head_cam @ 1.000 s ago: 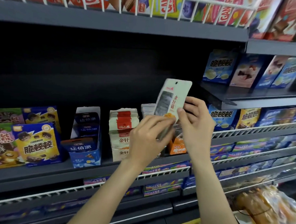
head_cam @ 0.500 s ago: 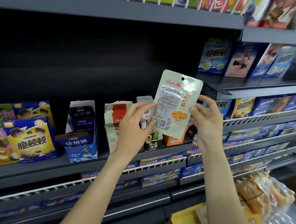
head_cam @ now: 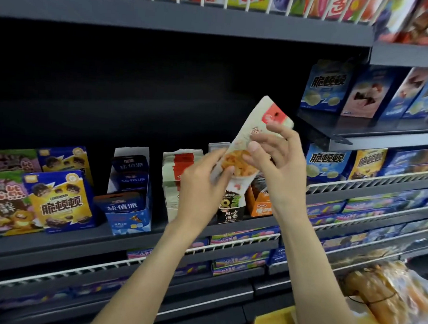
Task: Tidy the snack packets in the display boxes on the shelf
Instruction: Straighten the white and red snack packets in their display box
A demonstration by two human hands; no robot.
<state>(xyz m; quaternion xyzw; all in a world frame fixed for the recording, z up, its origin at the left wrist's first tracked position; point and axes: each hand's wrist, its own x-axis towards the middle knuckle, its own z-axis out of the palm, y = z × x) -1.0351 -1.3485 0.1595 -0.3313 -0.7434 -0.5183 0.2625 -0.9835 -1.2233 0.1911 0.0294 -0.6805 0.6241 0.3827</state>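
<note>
Two hands: one snack packet (head_cam: 248,148) is pinched by left hand (head_cam: 201,186) and right hand (head_cam: 277,165).
Purpose: likely faced forward for display box (head_cam: 175,197).

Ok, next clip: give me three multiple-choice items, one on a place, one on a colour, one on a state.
1. Where is the snack packet?
A. flat on the shelf
B. held up before the shelf
C. in the blue box

2. What colour is the band at the packet's top?
A. red
B. green
C. black

3. How is the packet held?
A. left hand alone
B. right hand alone
C. both hands

Answers: 1 B, it is raised above the display boxes. 2 A, a red band shows there. 3 C, left hand and right hand both pinch it.
</note>
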